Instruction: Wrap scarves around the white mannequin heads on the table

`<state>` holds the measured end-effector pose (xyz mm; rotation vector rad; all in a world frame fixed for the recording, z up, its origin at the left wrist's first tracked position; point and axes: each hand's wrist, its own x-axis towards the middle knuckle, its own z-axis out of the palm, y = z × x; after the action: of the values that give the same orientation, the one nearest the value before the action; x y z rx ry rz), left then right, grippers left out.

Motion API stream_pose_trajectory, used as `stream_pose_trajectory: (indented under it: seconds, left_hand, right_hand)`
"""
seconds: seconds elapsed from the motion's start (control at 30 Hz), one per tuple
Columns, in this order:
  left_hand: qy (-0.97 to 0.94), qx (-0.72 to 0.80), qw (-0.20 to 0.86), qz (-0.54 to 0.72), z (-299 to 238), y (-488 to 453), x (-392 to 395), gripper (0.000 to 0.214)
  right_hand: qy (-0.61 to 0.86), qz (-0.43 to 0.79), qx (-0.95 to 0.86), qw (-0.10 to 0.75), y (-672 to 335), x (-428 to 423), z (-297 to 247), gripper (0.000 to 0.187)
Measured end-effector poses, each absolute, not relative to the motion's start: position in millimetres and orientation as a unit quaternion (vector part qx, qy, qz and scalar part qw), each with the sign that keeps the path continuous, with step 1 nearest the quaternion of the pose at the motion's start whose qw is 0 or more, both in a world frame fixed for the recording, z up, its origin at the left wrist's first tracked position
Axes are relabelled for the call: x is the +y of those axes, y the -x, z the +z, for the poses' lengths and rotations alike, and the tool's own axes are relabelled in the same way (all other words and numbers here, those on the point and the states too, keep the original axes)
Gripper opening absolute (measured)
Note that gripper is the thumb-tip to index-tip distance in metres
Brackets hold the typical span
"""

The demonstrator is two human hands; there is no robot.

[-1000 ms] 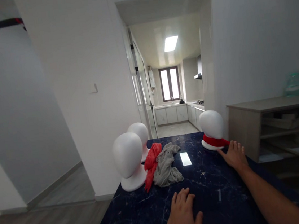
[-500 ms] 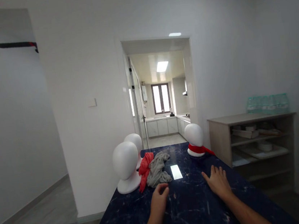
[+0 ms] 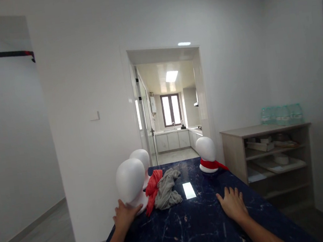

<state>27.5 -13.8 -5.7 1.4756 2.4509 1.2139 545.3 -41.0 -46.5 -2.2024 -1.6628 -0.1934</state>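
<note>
My left hand is at the lower front of the nearest white foam mannequin head, fingers and thumb spread; whether it touches the base is hard to tell. Behind that one stands a second white mannequin head, partly hidden. Just right of them lie a crumpled red scarf and a grey scarf, side by side. My right hand hovers over or rests on the right of the table, fingers apart and holding nothing. Beyond it, a third mannequin head wears a dark red scarf round its neck.
The dark blue marbled table stretches away from me. To its right stands a wooden shelf unit with trays inside and several water bottles on top. A doorway behind the table opens onto a kitchen.
My left hand has moved left from in front of the grey scarf to the nearest mannequin head, and its fingers have spread. The right hand has barely moved. The view has shifted slightly.
</note>
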Motion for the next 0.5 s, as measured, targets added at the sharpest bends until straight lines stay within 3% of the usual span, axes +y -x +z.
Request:
stream_pose_trajectory:
  seconds: [0.1, 0.3, 0.5]
  left_hand:
    - [-0.473, 0.780, 0.046, 0.406, -4, -24, 3, 0.121]
    - [-0.482, 0.747, 0.030, 0.457, 1, -23, 13, 0.095]
    - [-0.447, 0.770, -0.004, 0.455, 27, -21, -19, 0.100]
  right_hand:
    - [0.788, -0.063, -0.584, 0.186, -544, -40, -47, 0.075]
    - [0.788, -0.067, -0.581, 0.192, -543, -38, -48, 0.072]
    - [0.785, -0.071, -0.583, 0.198, -542, -41, -46, 0.070]
